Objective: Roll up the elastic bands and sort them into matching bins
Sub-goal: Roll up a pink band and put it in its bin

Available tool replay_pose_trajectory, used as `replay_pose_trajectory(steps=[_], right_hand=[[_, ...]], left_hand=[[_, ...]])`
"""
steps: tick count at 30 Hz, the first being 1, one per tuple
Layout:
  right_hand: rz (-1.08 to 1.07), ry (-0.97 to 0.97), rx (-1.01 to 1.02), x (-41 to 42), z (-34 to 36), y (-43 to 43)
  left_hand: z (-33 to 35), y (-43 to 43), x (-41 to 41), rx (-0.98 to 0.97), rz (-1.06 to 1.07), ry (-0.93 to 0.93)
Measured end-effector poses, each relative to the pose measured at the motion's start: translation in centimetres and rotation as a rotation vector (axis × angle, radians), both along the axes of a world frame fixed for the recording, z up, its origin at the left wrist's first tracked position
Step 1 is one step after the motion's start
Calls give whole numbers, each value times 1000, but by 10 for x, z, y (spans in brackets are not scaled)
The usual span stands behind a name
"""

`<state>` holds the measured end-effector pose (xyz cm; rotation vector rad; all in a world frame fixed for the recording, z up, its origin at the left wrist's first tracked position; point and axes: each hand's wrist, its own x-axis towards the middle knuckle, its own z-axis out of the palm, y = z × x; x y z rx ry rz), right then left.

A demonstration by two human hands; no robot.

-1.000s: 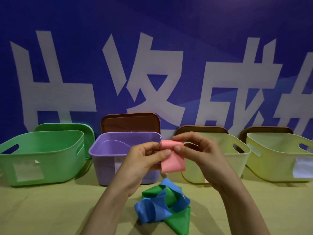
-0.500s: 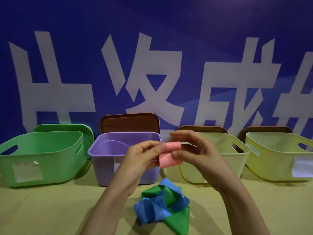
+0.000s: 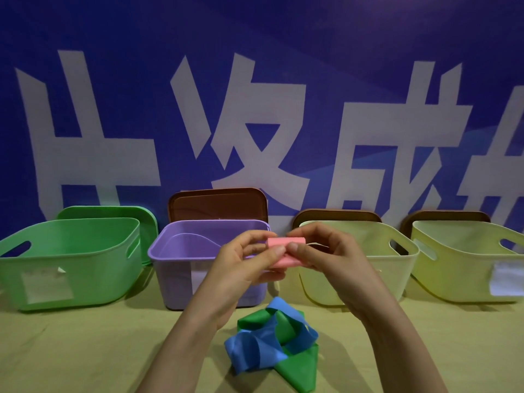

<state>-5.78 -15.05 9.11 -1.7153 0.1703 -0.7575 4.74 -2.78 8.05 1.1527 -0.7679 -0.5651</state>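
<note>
– Pink stretchy rubber, wound into a short fat roll: that is the pink elastic band (image 3: 285,252). It is held in the air, in front of the row of bins and well above the table.
– Who holds it, and how?
– Both of the person's hands. The left hand (image 3: 241,268) pinches the roll's left end, with the thumb in front and the fingers curled behind. The right hand (image 3: 331,259) does the same at the right end. The fingers are narrow and closed on the band, I think so that the coil cannot spring open. The rolling looks nearly done, with only a short flap showing below the roll.
– Where would it go?
– Four open bins stand along the blue banner (image 3: 368,52). A green plastic bin (image 3: 71,265) is at far left and a purple plastic bin (image 3: 175,251) is next to it. Then come a pale yellow plastic bin (image 3: 397,268) and a brighter yellow plastic bin (image 3: 459,268). A green lid (image 3: 113,213) and brown lids (image 3: 218,204) lean upright behind them, so each mouth is free. None of the bins is pink. There are white labels on some fronts, but I cannot read them, so I cannot tell which bin matches.
– Is anything left to roll?
– Yes. A blue elastic band (image 3: 255,350) and a green elastic band (image 3: 300,373) lie tangled together, unrolled, on the tan tablecloth (image 3: 85,350). They are just below the hands, within easy reach.
</note>
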Motion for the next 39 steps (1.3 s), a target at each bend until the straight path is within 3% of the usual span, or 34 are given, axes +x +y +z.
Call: replay_pose_trajectory(steps=[11,16,19,21,25,28,33,37,39], right_hand=[[26,-74,-91,1,1,2],[53,-175,86,2,1,3],[15,-224,37,3,2,5],[21,-253,-29,4,1,6],[-46,-329,-251,7,-4,7],[-94,-392,-333,9,-7,8],[-139,-458,-531,14,-10,9],[-180,-457,-553,16,-16,1],[-184,-437,-517,19,-27,-3]], left_hand=[[-2,-4,1,-68,17,49],[-1,-5,1,-186,-54,187],[-4,-8,-2,-261,-116,253],[-5,-9,-2,-271,-93,188],[-5,-8,0,-251,142,-207],[-8,-8,0,-290,233,-358],[-11,-10,-2,-341,373,-507],[-18,-16,0,-317,414,-567],[-30,-22,2,-287,383,-508]])
